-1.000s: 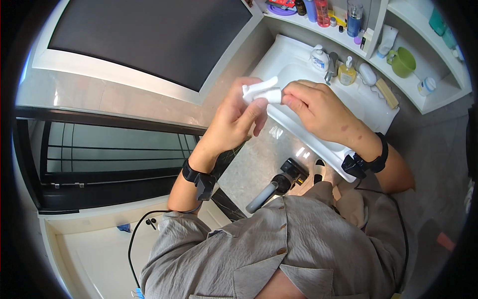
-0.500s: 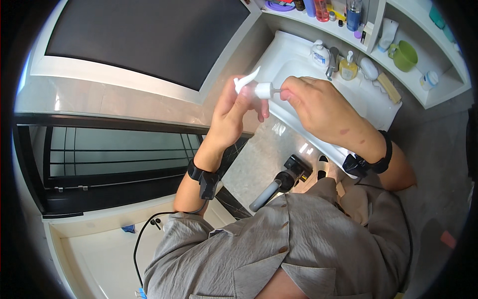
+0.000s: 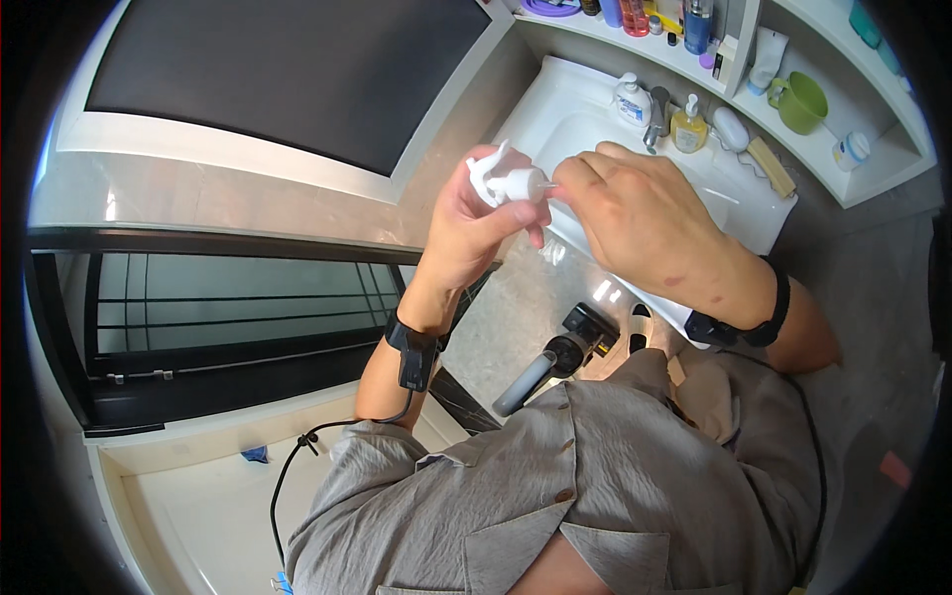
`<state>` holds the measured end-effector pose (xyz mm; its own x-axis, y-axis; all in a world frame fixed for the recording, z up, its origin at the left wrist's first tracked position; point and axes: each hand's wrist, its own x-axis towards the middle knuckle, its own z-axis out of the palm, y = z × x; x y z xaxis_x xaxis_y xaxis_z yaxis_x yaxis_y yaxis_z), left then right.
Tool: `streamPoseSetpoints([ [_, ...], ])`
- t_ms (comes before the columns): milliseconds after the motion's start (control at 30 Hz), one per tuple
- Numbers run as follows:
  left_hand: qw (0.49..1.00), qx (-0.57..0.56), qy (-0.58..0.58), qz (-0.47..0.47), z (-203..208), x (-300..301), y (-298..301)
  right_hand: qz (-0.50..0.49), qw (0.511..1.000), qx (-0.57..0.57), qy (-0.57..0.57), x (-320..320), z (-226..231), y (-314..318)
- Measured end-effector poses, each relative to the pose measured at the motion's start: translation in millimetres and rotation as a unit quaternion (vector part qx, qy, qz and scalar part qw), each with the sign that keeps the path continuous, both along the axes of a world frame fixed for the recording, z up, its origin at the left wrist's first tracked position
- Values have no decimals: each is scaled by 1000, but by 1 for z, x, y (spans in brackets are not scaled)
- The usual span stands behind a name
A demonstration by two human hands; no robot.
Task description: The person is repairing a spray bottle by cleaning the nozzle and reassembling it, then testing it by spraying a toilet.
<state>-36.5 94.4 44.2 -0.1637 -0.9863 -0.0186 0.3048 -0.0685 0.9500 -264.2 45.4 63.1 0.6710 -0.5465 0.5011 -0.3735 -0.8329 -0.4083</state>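
White pump head (image 3: 518, 185) sits right in the grasp of the left hand (image 3: 483, 226), held up in front of the chest! Those left fingers curl behind it, the thumb lies along its near side, and the curved spout pokes up between thumb and forefinger. Out of the collar, toward the other fingers, comes a thin stem (image 3: 549, 185), and the right hand (image 3: 650, 206) has it pinched at the tip, thumb against forefinger; the remaining right fingers fold in, partly hidden behind the knuckles.

Beyond the fingers, look, a white washbasin (image 3: 555, 91) stretches off to the right. Along its far side, past the right knuckles: a white pump bottle (image 3: 632, 102), a metal faucet (image 3: 657, 117), a yellow pump bottle (image 3: 688, 127), then a tan comb-like piece (image 3: 772, 167). Farther right of the fingers, up on the shelf, a green mug (image 3: 799, 103)!

Back from the fingers, a black wristband (image 3: 415, 359) circles the left forearm, another the right. Below the fingers, on the floor, stands a black device with a grey tube (image 3: 526, 385).
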Motion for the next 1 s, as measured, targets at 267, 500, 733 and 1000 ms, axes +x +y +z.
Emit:
streamPoseSetpoints([
  [267,989,-37,-135,56,22,-15,19,76,990,121,-10,-6,-15,11],
  [500,984,-40,-160,71,9,1,29,144,939,312,16,-1,4,10],
  [733,989,-9,-115,89,3,5,34,126,952,279,17,9,-2,11],
  [1000,991,-12,-85,107,3,6,41,109,981,153,-42,23,-15,20],
])
